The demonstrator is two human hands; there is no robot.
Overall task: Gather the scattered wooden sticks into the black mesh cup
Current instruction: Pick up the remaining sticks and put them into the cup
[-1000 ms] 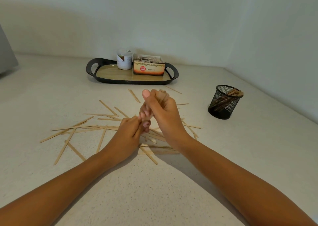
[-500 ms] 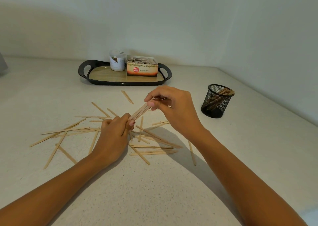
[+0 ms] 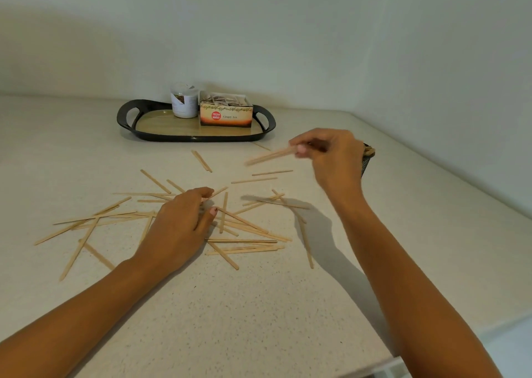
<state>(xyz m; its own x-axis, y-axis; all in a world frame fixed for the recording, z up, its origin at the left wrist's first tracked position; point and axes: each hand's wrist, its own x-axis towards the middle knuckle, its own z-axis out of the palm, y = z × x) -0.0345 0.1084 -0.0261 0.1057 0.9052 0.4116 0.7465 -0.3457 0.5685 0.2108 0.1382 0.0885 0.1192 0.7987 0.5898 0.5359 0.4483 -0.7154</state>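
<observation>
Several thin wooden sticks point(image 3: 247, 227) lie scattered on the pale speckled counter point(image 3: 259, 305). My right hand point(image 3: 331, 158) is raised above the counter and pinches a small bundle of sticks point(image 3: 269, 155) that points left. It hides most of the black mesh cup point(image 3: 367, 161), of which only a sliver of rim and side shows, with stick ends poking out. My left hand point(image 3: 181, 227) rests low on the pile, fingertips touching a stick point(image 3: 217, 192) near the middle.
A black oval tray point(image 3: 126, 118) stands at the back by the wall, holding a white jar point(image 3: 184, 101) and an orange ginger tea box point(image 3: 226, 115). Walls meet in a corner at the back right. The counter's front edge runs along the lower right.
My right hand has carried the bundle of sticks up and to the right, in front of the cup. My left hand let go of the bundle and dropped onto the pile.
</observation>
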